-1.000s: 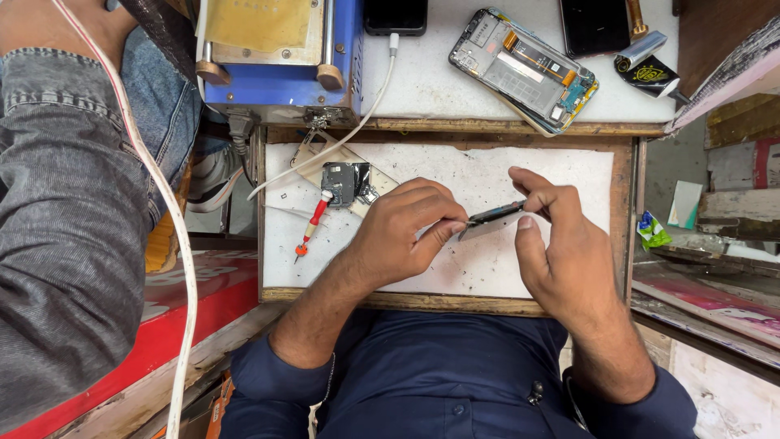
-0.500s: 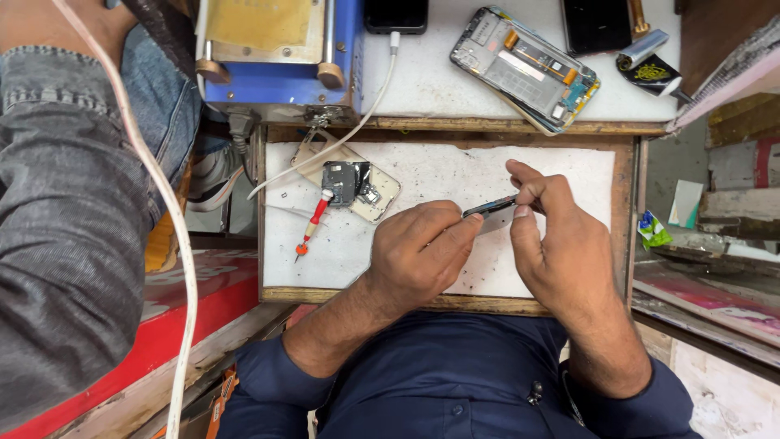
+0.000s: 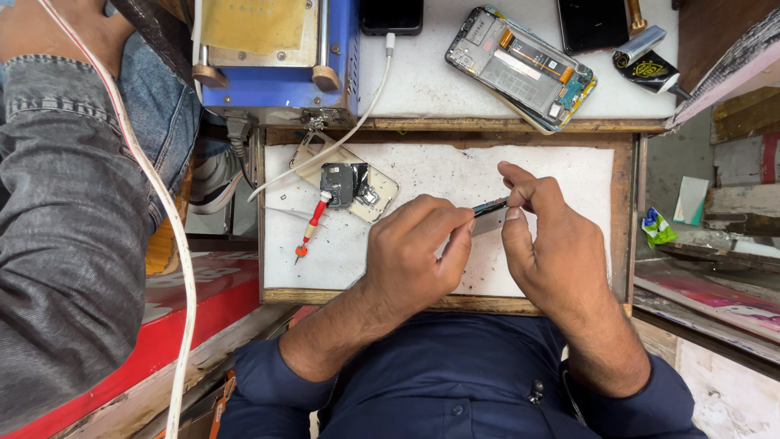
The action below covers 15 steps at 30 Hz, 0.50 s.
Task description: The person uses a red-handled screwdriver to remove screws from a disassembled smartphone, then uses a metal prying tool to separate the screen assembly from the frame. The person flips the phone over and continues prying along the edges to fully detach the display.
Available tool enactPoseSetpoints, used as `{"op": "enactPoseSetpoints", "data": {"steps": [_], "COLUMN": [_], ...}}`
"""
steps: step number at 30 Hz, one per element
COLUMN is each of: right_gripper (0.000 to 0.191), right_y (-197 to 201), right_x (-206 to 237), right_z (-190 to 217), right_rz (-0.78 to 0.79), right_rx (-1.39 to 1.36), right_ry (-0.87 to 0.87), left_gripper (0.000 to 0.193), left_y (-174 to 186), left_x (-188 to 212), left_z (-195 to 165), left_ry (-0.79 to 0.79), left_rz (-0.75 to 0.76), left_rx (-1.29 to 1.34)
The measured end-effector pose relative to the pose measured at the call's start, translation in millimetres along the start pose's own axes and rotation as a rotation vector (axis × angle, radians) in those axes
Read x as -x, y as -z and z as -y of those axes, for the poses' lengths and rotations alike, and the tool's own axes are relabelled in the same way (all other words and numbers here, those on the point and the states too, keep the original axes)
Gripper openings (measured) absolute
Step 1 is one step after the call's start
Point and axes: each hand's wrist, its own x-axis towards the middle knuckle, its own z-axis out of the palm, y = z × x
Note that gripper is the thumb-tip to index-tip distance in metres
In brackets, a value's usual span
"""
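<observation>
My left hand (image 3: 418,252) and my right hand (image 3: 552,236) meet over a white work tray (image 3: 422,175), both pinching a small dark flat phone part (image 3: 490,208) seen edge-on between the fingertips. The left thumb and fingers grip its near end; the right thumb and forefinger hold its far end. To the left on the tray lie a red-handled screwdriver (image 3: 311,226) and a pale phone frame with a dark component (image 3: 348,185) on it.
An opened phone (image 3: 520,67) showing its insides lies on the bench above the tray, near two dark phones (image 3: 391,15) and a small foil packet (image 3: 648,67). A blue machine (image 3: 276,57) stands top left. Another person's denim-clad leg (image 3: 73,211) and a white cable (image 3: 175,244) fill the left.
Both hands have shifted slightly right and down on the tray, the left hand closing in on the part until it meets the right fingertips. Screwdriver and phone frame stay put.
</observation>
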Motion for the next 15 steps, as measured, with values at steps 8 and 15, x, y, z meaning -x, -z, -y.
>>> {"op": "enactPoseSetpoints", "data": {"steps": [8,15], "right_gripper": [0.015,0.015], "right_y": [0.7,0.1], "right_x": [1.8,2.2], "right_z": [-0.7,1.3], "right_rz": [-0.004,0.014], "right_rx": [-0.02,-0.01], "right_ry": [0.03,0.024], "left_gripper": [0.013,0.011], "left_y": [3.5,7.2], "left_x": [-6.2,-9.2], "left_z": [-3.9,-7.1], "left_ry": [-0.139,-0.124], "left_rz": [0.021,0.057], "left_rx": [-0.088,-0.102]}}
